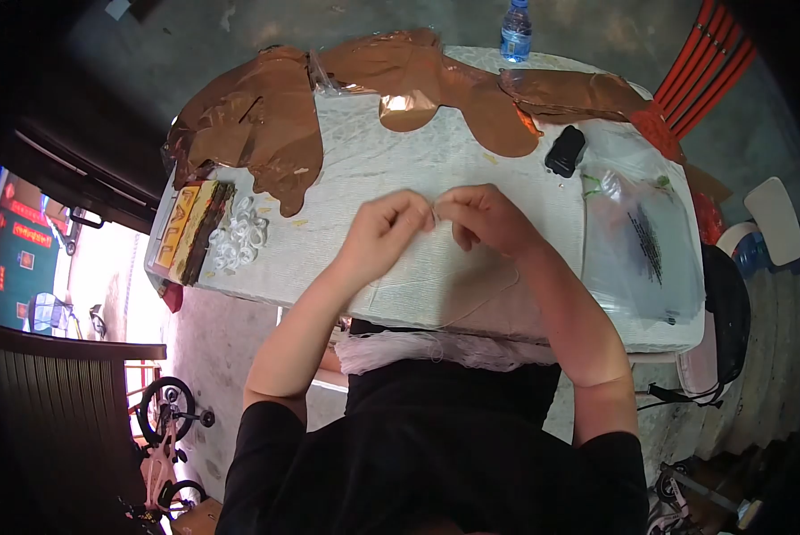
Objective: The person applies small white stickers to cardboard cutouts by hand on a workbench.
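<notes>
My left hand (387, 234) and my right hand (487, 219) meet fingertip to fingertip over the middle of the table. Both are closed in a pinch, with a small pale bit of string showing between them. A thin white string (512, 283) trails below my right hand, curving toward the table's near edge. Across my lap lies a thick bundle of white strings (436, 349). To the left, small white rings (239, 235) are heaped beside a yellow-and-brown stack (192, 227) that I cannot identify.
Shiny brown foil sheets (284, 134) spread along the far side of the white-covered table (355, 267). A water bottle (516, 32) stands at the back. At right are a black object (565, 151) and clear plastic bags (636, 241). Red stacked chairs (705, 67) stand beyond.
</notes>
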The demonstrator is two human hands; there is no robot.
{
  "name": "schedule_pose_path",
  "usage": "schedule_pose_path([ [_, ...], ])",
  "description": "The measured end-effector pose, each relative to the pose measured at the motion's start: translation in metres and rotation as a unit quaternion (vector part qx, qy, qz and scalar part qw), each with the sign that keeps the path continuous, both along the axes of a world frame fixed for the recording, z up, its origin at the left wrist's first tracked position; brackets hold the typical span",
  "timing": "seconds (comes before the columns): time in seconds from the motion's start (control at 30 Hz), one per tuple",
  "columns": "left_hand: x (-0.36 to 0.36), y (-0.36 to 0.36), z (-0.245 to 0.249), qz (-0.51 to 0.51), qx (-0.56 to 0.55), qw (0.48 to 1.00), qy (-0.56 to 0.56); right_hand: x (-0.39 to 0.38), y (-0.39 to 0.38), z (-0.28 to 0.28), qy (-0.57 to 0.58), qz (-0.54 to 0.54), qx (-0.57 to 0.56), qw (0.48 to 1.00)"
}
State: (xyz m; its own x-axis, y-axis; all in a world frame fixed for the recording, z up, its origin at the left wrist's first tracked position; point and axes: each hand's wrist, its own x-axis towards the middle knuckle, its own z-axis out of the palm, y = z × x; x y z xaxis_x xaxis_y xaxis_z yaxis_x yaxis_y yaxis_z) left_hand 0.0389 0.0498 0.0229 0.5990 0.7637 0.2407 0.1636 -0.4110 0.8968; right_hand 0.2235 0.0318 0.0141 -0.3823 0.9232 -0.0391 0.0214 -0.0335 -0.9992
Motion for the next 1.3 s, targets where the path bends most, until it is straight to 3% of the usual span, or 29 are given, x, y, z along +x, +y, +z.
schedule_pose_path([
  [0.07, -0.002, 0.008, 0.001, 0.036, -0.110, 0.993, -0.039, 0.001, -0.004, 0.007, 0.049, 0.041, -0.025, 0.998],
  [0.13, 0.000, 0.003, -0.003, 0.018, -0.097, 0.995, 0.003, 0.001, -0.004, 0.010, 0.099, 0.078, -0.049, 0.991],
  [0.2, -0.001, 0.002, -0.012, -0.046, -0.084, 0.991, 0.091, 0.001, -0.003, 0.007, 0.155, -0.029, -0.035, 0.987],
  [0.23, 0.000, 0.000, -0.007, -0.048, -0.084, 0.991, 0.092, 0.000, -0.002, 0.005, 0.156, -0.031, -0.035, 0.987],
  [0.3, 0.001, -0.004, 0.006, -0.062, -0.102, 0.992, 0.047, -0.003, 0.000, 0.003, 0.047, -0.096, 0.014, 0.994],
  [0.33, 0.001, -0.001, 0.007, -0.062, -0.103, 0.992, 0.047, -0.001, -0.001, 0.002, 0.047, -0.096, 0.013, 0.994],
  [0.4, 0.000, 0.007, 0.010, -0.033, -0.191, 0.978, -0.082, 0.004, -0.002, 0.003, -0.005, 0.062, -0.047, 0.997],
  [0.43, 0.000, 0.007, 0.008, -0.032, -0.189, 0.978, -0.082, 0.004, -0.002, 0.002, -0.005, 0.063, -0.046, 0.997],
  [0.5, 0.002, 0.008, -0.006, -0.021, -0.131, 0.991, 0.007, 0.005, -0.003, 0.002, 0.214, 0.057, -0.077, 0.972],
  [0.53, 0.006, 0.006, -0.009, -0.047, -0.134, 0.990, -0.002, 0.004, -0.002, 0.006, 0.213, 0.055, -0.075, 0.973],
  [0.6, 0.005, 0.008, -0.010, -0.070, -0.152, 0.986, 0.012, 0.000, -0.002, 0.014, 0.187, -0.097, -0.059, 0.976],
  [0.63, 0.005, 0.009, -0.006, -0.091, -0.169, 0.981, 0.024, 0.002, -0.001, 0.011, 0.187, -0.099, -0.059, 0.976],
  [0.7, 0.007, 0.017, -0.001, -0.083, -0.178, 0.980, -0.027, 0.005, 0.002, 0.001, -0.002, -0.076, 0.014, 0.997],
  [0.83, 0.009, 0.028, 0.009, -0.101, -0.256, 0.955, -0.114, 0.008, 0.003, 0.002, 0.104, 0.039, -0.059, 0.992],
  [0.87, 0.010, 0.027, 0.006, -0.103, -0.255, 0.955, -0.115, 0.007, 0.002, 0.007, 0.168, -0.005, -0.057, 0.984],
  [0.93, 0.013, 0.020, -0.002, -0.097, -0.104, 0.989, 0.040, 0.008, 0.002, 0.008, 0.233, -0.051, -0.056, 0.969],
  [1.0, 0.013, 0.015, 0.000, -0.097, -0.114, 0.989, 0.017, 0.010, 0.007, 0.001, 0.104, -0.102, -0.014, 0.989],
  [1.03, 0.012, 0.013, 0.003, -0.094, -0.124, 0.988, -0.006, 0.011, 0.007, -0.003, 0.104, -0.103, -0.017, 0.989],
  [1.13, 0.008, 0.024, 0.004, -0.045, -0.122, 0.989, -0.071, 0.010, 0.005, -0.005, 0.002, -0.012, -0.032, 0.999],
  [1.2, 0.010, 0.023, -0.001, 0.007, -0.177, 0.982, -0.065, 0.008, -0.001, 0.004, 0.182, 0.044, -0.082, 0.979],
  [1.23, 0.010, 0.019, -0.004, 0.007, -0.176, 0.982, -0.065, 0.007, -0.001, 0.007, 0.182, 0.044, -0.081, 0.979],
  [1.3, 0.011, 0.012, -0.012, -0.065, -0.077, 0.993, 0.055, 0.002, 0.000, 0.010, 0.197, -0.063, -0.063, 0.976],
])
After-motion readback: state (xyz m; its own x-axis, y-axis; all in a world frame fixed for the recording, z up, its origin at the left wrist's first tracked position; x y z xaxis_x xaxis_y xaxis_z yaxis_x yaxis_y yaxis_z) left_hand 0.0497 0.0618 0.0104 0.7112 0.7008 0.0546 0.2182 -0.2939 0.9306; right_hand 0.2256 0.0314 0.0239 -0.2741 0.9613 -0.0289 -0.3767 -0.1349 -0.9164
